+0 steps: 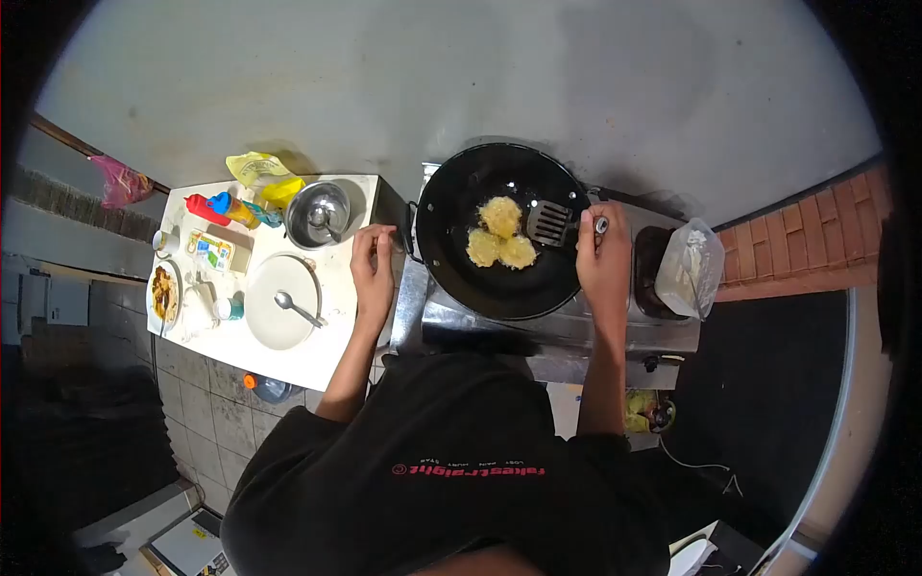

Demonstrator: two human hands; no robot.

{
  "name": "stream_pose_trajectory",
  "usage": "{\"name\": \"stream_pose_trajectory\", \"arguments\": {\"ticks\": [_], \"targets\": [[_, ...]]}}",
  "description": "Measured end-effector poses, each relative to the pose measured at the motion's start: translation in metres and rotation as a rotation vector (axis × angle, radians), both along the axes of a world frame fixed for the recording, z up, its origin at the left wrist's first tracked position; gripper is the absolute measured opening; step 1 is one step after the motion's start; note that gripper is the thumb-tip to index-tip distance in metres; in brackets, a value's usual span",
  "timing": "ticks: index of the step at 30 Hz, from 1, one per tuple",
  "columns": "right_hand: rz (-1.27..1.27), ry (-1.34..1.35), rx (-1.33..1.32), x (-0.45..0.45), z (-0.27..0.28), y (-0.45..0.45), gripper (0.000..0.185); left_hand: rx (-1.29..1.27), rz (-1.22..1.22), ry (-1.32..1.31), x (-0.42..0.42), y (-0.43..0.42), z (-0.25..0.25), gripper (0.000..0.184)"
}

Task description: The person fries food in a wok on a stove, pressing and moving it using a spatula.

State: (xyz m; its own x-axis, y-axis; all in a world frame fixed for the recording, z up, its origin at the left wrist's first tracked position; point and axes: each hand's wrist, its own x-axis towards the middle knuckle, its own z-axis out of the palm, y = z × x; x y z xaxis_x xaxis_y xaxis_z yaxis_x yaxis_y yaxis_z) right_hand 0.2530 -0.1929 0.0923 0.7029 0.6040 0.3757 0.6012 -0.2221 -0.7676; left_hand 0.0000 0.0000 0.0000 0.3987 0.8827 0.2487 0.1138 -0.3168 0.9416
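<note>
My right hand point(605, 248) is wrapped round the handle of a slotted spatula point(549, 224). The spatula's dark slotted head is inside a black wok point(461, 283), against the right side of the food. Three golden fried pieces point(500, 218) lie close together in the middle of the wok, touching each other. To the left of the wok, my left hand point(373, 264) is held with its fingers curled in and nothing visible in them. It is near the wok's left loop handle point(413, 230) but apart from it.
The wok stands on a metal gas stove point(576, 333). A plastic tub point(690, 269) sits at right. On the white table point(288, 357) are a plate point(264, 326) with a spoon, a metal bowl point(305, 230), sauce bottles point(206, 208) and a dish of food point(163, 293).
</note>
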Motion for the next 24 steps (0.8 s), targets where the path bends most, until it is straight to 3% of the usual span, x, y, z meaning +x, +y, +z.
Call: {"name": "stream_pose_trajectory", "arguments": {"ticks": [12,14,18,24], "targets": [[-0.015,-0.078,-0.053,0.004,0.006,-0.003,0.014,0.078,0.007,0.001,0.01,-0.008,-0.002,0.022],[0.002,0.017,0.072,0.005,-0.003,0.0,0.014,0.051,0.014,-0.022,0.009,-0.007,-0.003,0.022],[-0.017,0.001,0.082,0.003,0.0,0.001,0.013,0.035,0.01,-0.049,0.007,-0.005,-0.009,0.022],[-0.017,-0.089,-0.026,0.001,0.0,0.005,0.012,0.042,0.02,-0.033,0.009,-0.008,-0.005,0.022]]}}
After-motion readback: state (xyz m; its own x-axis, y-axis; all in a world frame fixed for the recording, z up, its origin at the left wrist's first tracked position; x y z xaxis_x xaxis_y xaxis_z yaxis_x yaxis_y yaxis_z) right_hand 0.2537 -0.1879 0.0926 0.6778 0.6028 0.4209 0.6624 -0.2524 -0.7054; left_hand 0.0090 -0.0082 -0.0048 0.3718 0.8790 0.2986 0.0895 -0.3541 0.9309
